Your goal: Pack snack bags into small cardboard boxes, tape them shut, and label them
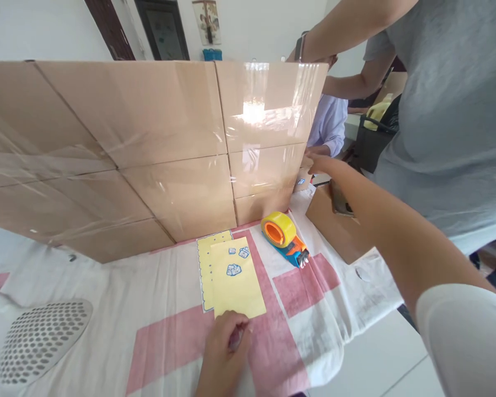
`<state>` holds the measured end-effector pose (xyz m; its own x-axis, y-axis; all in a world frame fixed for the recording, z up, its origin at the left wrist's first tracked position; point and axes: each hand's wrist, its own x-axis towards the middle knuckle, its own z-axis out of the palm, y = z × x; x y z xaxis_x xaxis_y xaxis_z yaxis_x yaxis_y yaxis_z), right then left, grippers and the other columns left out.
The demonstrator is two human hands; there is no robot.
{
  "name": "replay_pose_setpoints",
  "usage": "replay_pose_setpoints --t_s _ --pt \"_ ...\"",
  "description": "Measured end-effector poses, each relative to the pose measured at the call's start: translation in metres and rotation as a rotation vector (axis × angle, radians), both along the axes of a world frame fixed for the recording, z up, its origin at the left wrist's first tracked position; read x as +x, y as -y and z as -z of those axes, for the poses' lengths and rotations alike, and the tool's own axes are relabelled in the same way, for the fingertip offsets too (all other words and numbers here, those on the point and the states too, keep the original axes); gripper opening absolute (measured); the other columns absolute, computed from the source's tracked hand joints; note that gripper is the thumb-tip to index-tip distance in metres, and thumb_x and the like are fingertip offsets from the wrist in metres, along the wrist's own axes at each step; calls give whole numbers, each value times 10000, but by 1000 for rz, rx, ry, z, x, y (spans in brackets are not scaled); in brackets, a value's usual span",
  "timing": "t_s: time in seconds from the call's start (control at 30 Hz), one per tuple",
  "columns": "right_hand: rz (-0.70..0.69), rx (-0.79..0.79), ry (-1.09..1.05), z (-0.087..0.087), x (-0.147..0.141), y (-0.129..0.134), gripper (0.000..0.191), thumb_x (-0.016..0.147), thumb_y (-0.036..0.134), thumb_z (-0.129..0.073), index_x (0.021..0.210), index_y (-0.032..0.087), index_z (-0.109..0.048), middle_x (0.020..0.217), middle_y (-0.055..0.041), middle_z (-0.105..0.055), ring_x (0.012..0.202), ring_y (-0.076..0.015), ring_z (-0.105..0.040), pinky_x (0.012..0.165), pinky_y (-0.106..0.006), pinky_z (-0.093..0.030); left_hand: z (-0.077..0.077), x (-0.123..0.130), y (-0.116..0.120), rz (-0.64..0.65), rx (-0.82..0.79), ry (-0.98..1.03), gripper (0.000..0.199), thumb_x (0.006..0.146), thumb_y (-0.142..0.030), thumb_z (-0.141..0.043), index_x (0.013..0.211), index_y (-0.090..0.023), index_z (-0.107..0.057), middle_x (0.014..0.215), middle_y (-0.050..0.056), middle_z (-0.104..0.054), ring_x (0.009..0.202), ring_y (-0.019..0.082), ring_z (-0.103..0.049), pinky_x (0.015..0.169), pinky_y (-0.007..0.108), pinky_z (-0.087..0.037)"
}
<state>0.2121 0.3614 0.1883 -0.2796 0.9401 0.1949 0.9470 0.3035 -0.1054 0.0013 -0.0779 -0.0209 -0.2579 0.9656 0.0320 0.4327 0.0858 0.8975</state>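
Note:
My left hand (227,350) rests at the lower edge of a yellow sheet (242,295) with blue-outlined drawings, its fingers curled towards the thumb and nothing visible between them. Under that sheet lies another yellow sheet (204,275) with a scalloped blue border. My right arm stretches forward, and my right hand (319,164) has its fingers closed at the top edge of a small cardboard box (302,180) bearing a blue-and-white sticker. A tape dispenser (287,242) with a yellow roll lies between my hands.
Wrapped cardboard boxes (173,182) form a wall across the table (169,298). At the right stands a brown box (339,231) with a phone-like object on it. A white perforated object (45,342) lies left. One person in grey (450,110) leans over; another's hand (319,149) is near mine.

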Motion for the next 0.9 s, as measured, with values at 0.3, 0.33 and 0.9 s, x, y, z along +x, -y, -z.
replay_pose_setpoints --t_s 0.3,0.33,0.9 --pt "-255 -70 41 -5 -12 177 371 948 230 -561 1300 157 -652 1296 -112 -686 1204 -268 -640 1073 -387 -477 -14 0 1 90 92 -80 246 930 -304 -526 713 -194 -566 661 3 -574 629 140 -517 603 253 -372" --pt "-314 -74 6 8 -19 201 356 948 238 -556 1283 178 -658 1279 -91 -696 1165 -243 -658 1047 -364 -497 -16 1 2 96 111 -74 257 934 -303 -526 705 -192 -558 647 -2 -562 615 132 -504 594 249 -362" --pt "-854 67 -98 198 -132 438 477 1012 372 -475 1443 183 -554 1585 -141 -449 1500 -379 -374 1208 -659 -336 -25 -171 95 -442 229 -317 407 935 -423 -500 602 -198 -440 531 -45 -396 523 102 -396 561 254 -308"
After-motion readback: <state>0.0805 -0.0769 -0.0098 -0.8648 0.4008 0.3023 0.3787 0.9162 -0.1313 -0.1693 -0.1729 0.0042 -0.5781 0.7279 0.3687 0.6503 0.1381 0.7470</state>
